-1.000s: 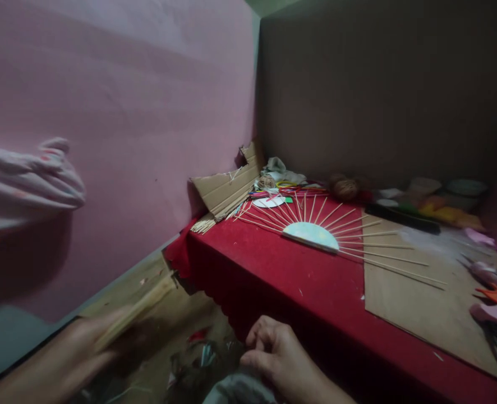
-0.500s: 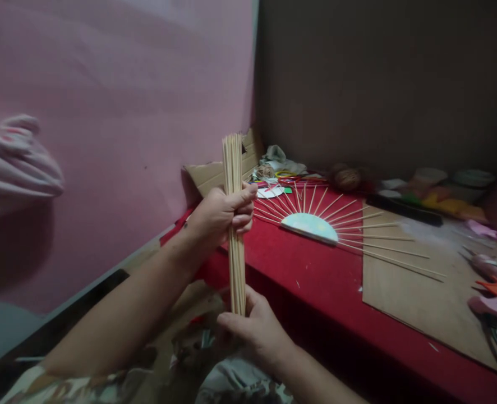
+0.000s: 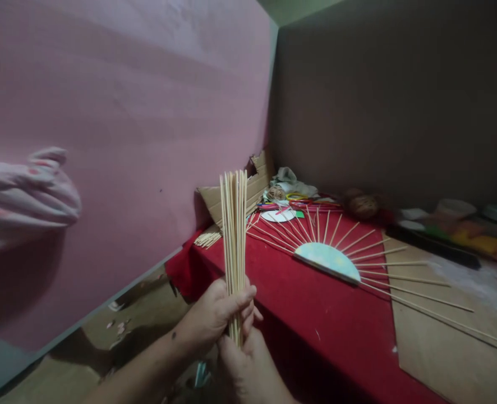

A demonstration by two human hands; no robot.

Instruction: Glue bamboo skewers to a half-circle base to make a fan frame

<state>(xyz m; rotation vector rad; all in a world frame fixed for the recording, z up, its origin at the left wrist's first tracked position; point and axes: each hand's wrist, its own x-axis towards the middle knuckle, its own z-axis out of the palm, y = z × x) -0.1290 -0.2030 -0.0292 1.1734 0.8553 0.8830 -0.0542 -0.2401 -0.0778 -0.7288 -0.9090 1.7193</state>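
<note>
While a pink wall (image 3: 126, 140) rises beside the red-covered desk (image 3: 290, 292), a pale half-disc (image 3: 327, 259) lies on the cloth, thin sticks (image 3: 394, 264) fanned around its curve. In front of the desk, a nearly upright bundle of sticks (image 3: 234, 241) is pinched in the left hand's (image 3: 221, 311) grip, the right hand's (image 3: 248, 359) grip closed around its lower end.

The left hand (image 3: 229, 308) and the right hand (image 3: 251, 359) hold one bundle of thin sticks (image 3: 234, 241) upright. Beside it, on the red worktop (image 3: 290, 297), lies a pale half-disc (image 3: 327, 260) with sticks spreading from its curved edge.
</note>
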